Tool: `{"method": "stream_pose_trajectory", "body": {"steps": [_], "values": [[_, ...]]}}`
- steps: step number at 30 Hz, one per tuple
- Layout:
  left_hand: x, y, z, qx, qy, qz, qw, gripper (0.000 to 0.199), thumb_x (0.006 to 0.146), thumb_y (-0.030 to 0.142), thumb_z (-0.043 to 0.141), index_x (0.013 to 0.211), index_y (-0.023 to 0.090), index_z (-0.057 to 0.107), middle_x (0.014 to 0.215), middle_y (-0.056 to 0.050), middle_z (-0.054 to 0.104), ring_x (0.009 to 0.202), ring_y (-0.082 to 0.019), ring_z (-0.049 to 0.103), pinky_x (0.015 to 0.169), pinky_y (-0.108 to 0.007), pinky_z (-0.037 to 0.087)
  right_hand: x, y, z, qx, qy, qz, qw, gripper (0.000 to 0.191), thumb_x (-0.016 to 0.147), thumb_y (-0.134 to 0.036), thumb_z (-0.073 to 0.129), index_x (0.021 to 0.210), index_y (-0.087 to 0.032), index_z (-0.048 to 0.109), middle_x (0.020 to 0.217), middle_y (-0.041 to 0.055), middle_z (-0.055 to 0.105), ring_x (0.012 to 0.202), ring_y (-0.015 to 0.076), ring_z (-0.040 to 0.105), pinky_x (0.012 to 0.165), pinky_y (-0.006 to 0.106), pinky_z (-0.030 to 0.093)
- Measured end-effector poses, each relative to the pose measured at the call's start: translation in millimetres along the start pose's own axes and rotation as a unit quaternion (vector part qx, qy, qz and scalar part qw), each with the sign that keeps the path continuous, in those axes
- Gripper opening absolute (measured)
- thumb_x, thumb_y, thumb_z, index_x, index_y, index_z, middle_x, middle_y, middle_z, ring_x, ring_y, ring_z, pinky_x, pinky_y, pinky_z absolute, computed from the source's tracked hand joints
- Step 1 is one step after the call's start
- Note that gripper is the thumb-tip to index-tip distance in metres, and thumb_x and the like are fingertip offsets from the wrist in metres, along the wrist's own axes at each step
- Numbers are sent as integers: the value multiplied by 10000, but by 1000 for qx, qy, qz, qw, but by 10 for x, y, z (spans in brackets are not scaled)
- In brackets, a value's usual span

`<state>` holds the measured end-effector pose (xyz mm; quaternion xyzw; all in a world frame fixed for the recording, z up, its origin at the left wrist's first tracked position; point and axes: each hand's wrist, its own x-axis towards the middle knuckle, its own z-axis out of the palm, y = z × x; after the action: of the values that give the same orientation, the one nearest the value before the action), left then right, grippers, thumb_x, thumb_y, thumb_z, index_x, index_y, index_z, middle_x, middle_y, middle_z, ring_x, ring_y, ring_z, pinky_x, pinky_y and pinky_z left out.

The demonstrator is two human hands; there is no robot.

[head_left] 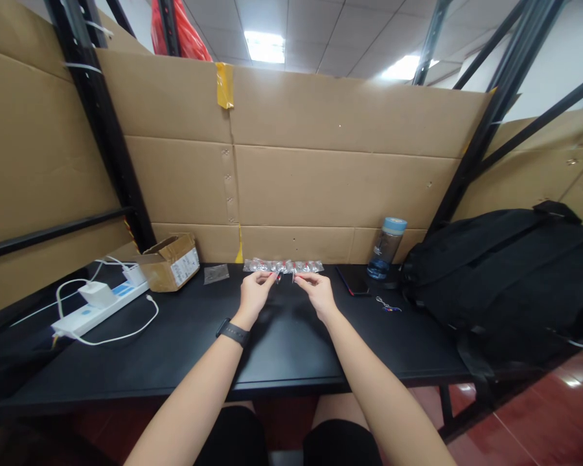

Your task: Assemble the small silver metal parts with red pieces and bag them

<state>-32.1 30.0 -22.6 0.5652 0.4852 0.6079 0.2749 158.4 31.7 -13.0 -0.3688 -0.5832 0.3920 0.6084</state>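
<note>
My left hand (255,294), with a dark watch on its wrist, pinches a small dark round piece (278,277) between thumb and fingertips. Opposite it, my right hand (317,290) pinches a thin silvery disc (293,277), seen nearly edge-on. A narrow gap separates the two pieces, and both are held just above the black table (291,353). They are too small to name more exactly. Right behind my fingertips lies a row of clear plastic packets (262,265) with shiny round items and bits of red inside.
To the left are a white power strip (102,309) with cables, an open cardboard box (171,262) and a flat clear bag (216,274). On the right stand a phone (354,281), thin coloured wires (387,305), a water bottle (387,249) and a black backpack (505,278). Cardboard walls (296,184) enclose the table.
</note>
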Motion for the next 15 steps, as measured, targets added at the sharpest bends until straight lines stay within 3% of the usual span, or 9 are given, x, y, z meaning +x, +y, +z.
{"method": "stream_pose_trajectory", "body": {"steps": [3,9,15], "values": [[-29,70,-16,55,14,23,998,309,824,493,670,867,196,743,898,-67,786,886,-218,731,889,-333,530,-21,6,44,-11,0,-7,1000,278,722,-409,810,873,-175,805,909,95,790,913,255,720,930,419,529],[-87,168,-2,111,54,36,992,305,856,508,627,867,223,736,910,-38,786,919,-216,720,953,-340,484,-62,32,189,33,62,-16,997,289,724,-419,808,864,-166,789,899,99,786,885,256,728,917,422,551],[-203,248,128,101,35,58,993,260,894,466,597,890,233,712,935,-31,779,904,-201,712,943,-331,481,-99,26,296,68,45,-6,997,261,693,-382,833,844,-178,773,945,90,772,918,250,721,908,409,567]]}}
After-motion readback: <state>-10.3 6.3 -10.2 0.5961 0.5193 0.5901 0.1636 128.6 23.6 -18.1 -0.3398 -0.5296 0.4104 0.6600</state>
